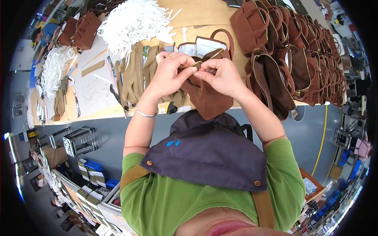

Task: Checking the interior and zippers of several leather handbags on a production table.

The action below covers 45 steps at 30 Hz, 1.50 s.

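Note:
I hold a small brown bag (pixel 207 98) with a loop handle over the table's near edge. My left hand (pixel 171 72) pinches its brass zipper (pixel 201 61) at the bag's mouth, fingers closed on the zipper end. My right hand (pixel 222 75) grips the bag's top edge beside it, thumb and fingers touching the left hand. The bag's pale lining (pixel 201 48) shows behind my fingers. A silver bangle (pixel 146 114) circles my left wrist.
A pile of finished brown bags (pixel 299 59) fills the table's right side. Tan straps (pixel 138 74) lie left of my hands, with white cord bundles (pixel 134 21) behind. Two more brown bags (pixel 80 30) sit far left. Metal stools (pixel 78 141) stand on the floor below.

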{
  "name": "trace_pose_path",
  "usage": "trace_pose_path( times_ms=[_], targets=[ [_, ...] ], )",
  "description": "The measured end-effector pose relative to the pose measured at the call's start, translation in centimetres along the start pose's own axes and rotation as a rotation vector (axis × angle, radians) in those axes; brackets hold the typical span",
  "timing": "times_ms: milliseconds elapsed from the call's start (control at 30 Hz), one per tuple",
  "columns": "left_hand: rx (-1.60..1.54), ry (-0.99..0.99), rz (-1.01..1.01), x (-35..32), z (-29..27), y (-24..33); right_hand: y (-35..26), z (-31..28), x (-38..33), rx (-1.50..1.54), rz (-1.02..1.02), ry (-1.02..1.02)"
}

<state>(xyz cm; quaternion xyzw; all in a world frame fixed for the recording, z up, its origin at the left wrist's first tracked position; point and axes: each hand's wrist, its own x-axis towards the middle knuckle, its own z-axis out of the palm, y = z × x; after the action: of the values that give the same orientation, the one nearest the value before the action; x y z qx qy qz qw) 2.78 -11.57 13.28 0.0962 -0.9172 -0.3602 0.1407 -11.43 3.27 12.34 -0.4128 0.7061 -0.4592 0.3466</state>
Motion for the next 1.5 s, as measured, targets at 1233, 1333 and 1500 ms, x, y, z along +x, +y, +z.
trace_pose_path(
  times_ms=[1233, 1333, 1500],
  targets=[
    [0.109, -0.018, 0.109, -1.1, -0.4, 1.9, -3.7, -6.1, 4.7, -0.488, -0.110, -0.664],
    [0.099, -0.018, 0.144, -1.4, -0.3, 1.4, -4.3, -5.1, 5.4, -0.616, -0.144, -0.703],
    [0.083, 0.037, 0.118, -2.4, -0.5, 1.2, -2.9, -4.3, 5.5, -0.617, -0.400, -0.622]
  ],
)
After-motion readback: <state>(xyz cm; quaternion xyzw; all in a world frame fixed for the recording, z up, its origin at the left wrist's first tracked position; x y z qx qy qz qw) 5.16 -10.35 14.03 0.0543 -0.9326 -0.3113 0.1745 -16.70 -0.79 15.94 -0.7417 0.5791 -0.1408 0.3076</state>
